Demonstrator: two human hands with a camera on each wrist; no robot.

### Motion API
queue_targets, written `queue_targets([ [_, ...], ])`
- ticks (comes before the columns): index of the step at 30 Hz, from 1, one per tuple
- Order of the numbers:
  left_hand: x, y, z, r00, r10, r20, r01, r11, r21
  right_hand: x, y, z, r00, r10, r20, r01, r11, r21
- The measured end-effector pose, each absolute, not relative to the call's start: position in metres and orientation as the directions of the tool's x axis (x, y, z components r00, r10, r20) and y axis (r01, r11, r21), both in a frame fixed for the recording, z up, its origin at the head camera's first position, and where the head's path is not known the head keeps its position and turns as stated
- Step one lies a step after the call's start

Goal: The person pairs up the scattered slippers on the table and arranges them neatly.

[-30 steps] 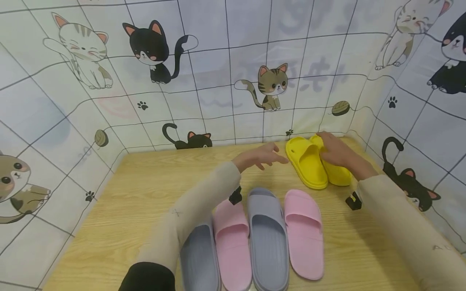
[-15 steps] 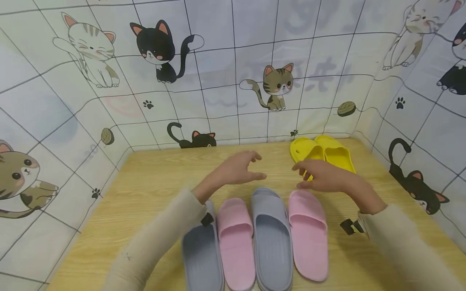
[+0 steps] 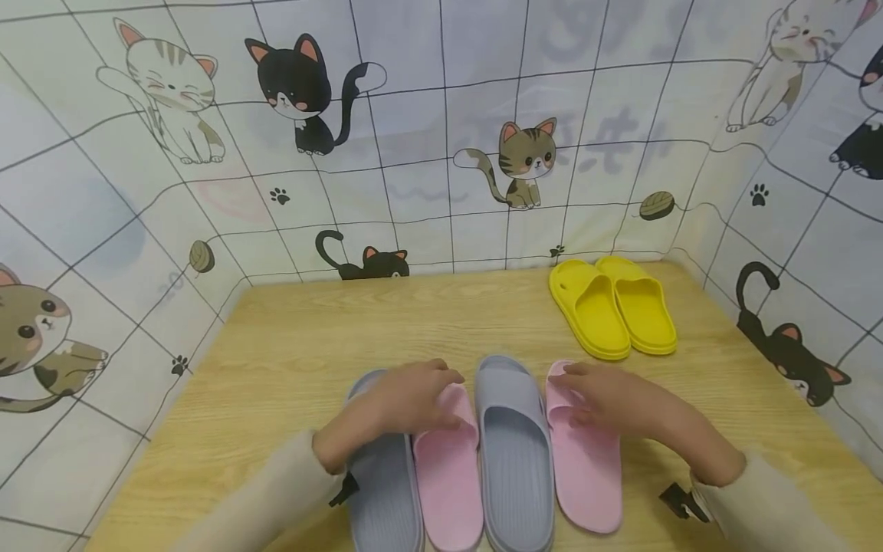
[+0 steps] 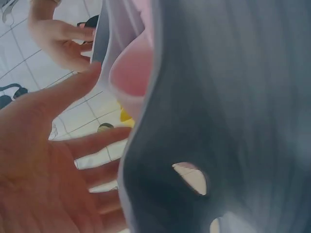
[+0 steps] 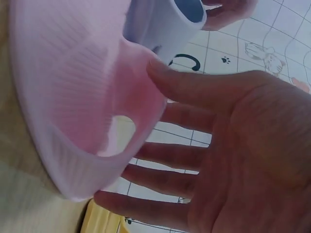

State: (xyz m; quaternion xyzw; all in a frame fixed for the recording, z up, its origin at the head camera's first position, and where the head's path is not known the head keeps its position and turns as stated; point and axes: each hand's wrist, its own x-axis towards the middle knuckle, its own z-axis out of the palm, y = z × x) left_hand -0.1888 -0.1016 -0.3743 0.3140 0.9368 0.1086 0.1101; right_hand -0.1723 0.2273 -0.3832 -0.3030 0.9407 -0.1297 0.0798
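Both hands (image 3: 407, 399) (image 3: 607, 399) down from beside the yellow pair (image 3: 612, 305) onto the near row, open fingers laid on the two pink slippers (image 3: 444, 452) (image 3: 582, 452), gripping neither, pairing seemingly next.

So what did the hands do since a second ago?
Both hands came back from the yellow slippers toward the person. The right hand let go of the yellow pair and now rests on the right pink slipper. The left hand now lies over the left grey slipper and left pink slipper. No slipper has visibly moved; all six stay on the table.
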Motion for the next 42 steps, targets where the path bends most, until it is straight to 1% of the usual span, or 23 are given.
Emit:
queue_targets([
  [5, -0.18, -0.105, -0.382, -0.73, 0.673, -0.114, 0.646, 0.736, 0.204, -0.163, 0.231, -0.392, -0.782, -0.618, 0.082, -0.617, 0.748, -0.246],
  [7, -0.177, -0.106, -0.382, -0.712, 0.695, -0.099, 0.67, 0.715, 0.199, -0.161, 0.234, -0.395, -0.771, -0.627, 0.113, -0.634, 0.737, -0.233],
  [12, -0.173, -0.108, -0.382, -0.674, 0.731, -0.107, 0.71, 0.68, 0.182, -0.161, 0.239, -0.396, -0.788, -0.613, 0.059, -0.601, 0.745, -0.29],
  [17, -0.176, -0.108, -0.381, -0.661, 0.74, -0.126, 0.723, 0.673, 0.156, -0.167, 0.239, -0.392, -0.763, -0.644, 0.053, -0.626, 0.715, -0.312],
  [19, -0.178, -0.107, -0.38, -0.663, 0.737, -0.134, 0.719, 0.676, 0.161, -0.171, 0.239, -0.392, -0.756, -0.652, 0.06, -0.635, 0.708, -0.309],
  [24, -0.184, -0.107, -0.379, -0.69, 0.707, -0.156, 0.681, 0.707, 0.191, -0.182, 0.238, -0.391, -0.754, -0.655, 0.049, -0.635, 0.707, -0.31],
  [32, -0.192, -0.111, -0.379, -0.697, 0.704, -0.134, 0.668, 0.706, 0.236, -0.192, 0.238, -0.397, -0.745, -0.663, 0.076, -0.648, 0.691, -0.321],
  [37, -0.198, -0.119, -0.38, -0.732, 0.667, -0.137, 0.626, 0.739, 0.249, -0.198, 0.243, -0.402, -0.752, -0.653, 0.094, -0.642, 0.692, -0.331],
  [42, -0.207, -0.125, -0.382, -0.761, 0.638, -0.119, 0.596, 0.759, 0.264, -0.206, 0.243, -0.404, -0.736, -0.665, 0.128, -0.665, 0.677, -0.315],
])
